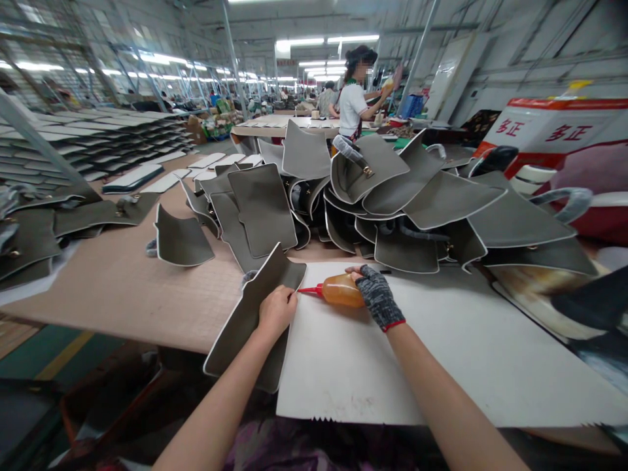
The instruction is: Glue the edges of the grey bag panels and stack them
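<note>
Pointing leftward, the slim red nozzle (310,290) of a rounded, amber-coloured squeeze bottle (342,291) is held at the white-edged side of a stiff grey-brown panel (238,333); whether the two touch cannot be told. The bottle is gripped from its base end by the right hand (379,297), its fingers curled around it, and a dark grey knitted fingerless glove (383,304) is worn on that hand. The panel's right side is pinched by the bare left hand (278,311), whose fingers are bent closed. The panel is laid partly over the brown counter (147,288), beside a large flat white sheet (353,366). Behind, similar grey-brown panels (262,206) are heaped loosely. Farther back, a person in a white top (352,104) is seen.
</note>
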Demonstrator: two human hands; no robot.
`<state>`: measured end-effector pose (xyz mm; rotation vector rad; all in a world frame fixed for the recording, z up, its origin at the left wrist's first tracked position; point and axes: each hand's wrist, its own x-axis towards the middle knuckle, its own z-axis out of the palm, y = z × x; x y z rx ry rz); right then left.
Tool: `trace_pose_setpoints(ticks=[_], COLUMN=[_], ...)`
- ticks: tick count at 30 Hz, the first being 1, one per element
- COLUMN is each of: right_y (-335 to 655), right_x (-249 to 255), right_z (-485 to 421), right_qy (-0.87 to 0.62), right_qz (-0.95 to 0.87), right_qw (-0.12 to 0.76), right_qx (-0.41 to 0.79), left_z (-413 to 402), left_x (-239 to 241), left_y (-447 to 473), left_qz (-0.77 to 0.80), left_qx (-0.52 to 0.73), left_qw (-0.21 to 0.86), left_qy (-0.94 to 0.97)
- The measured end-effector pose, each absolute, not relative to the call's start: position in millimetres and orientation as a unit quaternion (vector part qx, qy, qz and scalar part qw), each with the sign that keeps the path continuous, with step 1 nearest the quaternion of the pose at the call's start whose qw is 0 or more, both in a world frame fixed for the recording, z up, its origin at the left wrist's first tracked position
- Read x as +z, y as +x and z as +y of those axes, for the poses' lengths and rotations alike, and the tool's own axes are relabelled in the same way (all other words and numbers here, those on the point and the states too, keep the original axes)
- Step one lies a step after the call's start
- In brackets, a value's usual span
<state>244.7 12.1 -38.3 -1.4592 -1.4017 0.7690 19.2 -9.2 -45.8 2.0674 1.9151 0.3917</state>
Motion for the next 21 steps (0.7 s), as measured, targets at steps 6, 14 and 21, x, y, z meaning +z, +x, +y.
trace_pose_setpoints(ticks=[6,14,21], right_y=[242.6,238.6,237.7], right_x=[-36.2,-26.0,-25.6], right_z=[-0.1,-18.7,-33.5], right_qy=[-0.596,-0.587,-0.585], right_qz=[-0.558,-0.546,-0.555], right_qw=[0.462,0.453,0.446], right_qx=[0.345,0.391,0.389], left_z=[-8.2,-7.0,-6.6], left_x=[-48.1,-49.7,-51.3], left_y=[17.7,16.3,16.3], left_qz=[0.66,0.656,0.655], left_qx=[0.156,0.152,0.154], left_qw=[0.158,0.161,0.16], left_qy=[0.717,0.721,0.722])
